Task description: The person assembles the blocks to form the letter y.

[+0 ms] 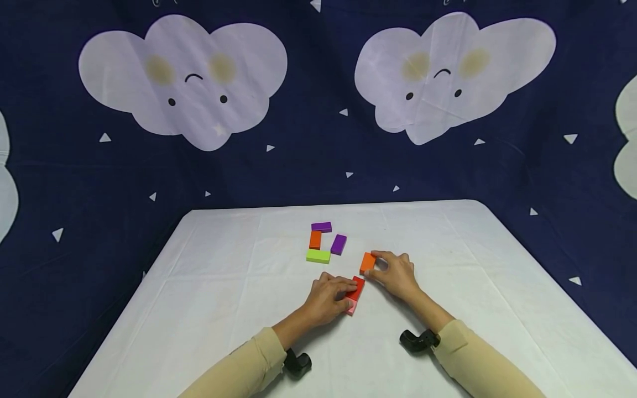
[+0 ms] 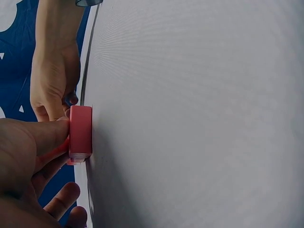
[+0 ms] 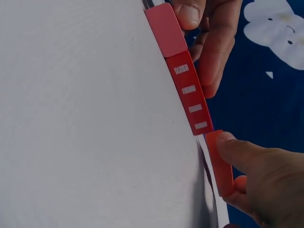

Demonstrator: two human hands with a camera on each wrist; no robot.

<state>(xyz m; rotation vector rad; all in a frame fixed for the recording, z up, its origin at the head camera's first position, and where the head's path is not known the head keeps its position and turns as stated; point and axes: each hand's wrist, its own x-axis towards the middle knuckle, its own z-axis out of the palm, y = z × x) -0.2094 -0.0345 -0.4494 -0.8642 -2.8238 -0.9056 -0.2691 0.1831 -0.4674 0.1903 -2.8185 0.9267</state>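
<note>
Leftmost in the head view, a beige sleeve (image 1: pixel 239 362) is reaching up from the lower edge, with a black device (image 1: pixel 297 365) hanging at its wrist. Farther off on the white tablecloth (image 1: pixel 209 315), only this view is showing a group of four blocks whole: a lime block (image 1: pixel 318 256) is lying nearest, an orange-red block (image 1: pixel 316 240) is lying just behind it, and a purple block (image 1: pixel 321 227) is lying crosswise at the far end. Near these, the left hand (image 1: pixel 325 298) is grasping two blocks together. A slanted purple block (image 1: pixel 339 244) is lying just beside the lime one's right end.

Next along, the pink block (image 3: pixel 167 31) and the red block (image 3: pixel 185 80) are lying end to end under the left hand, the thumb touching the pink one. The left wrist view is showing the pink block close up; the right wrist view is revealing a row of pale marks on the red block's side, which the head view is not showing.

Just beyond the red end, the right hand (image 1: pixel 396 273) is pinching the orange block (image 1: pixel 367 262) between thumb and fingers; whether orange and red are touching, I am not managing to tell.
</note>
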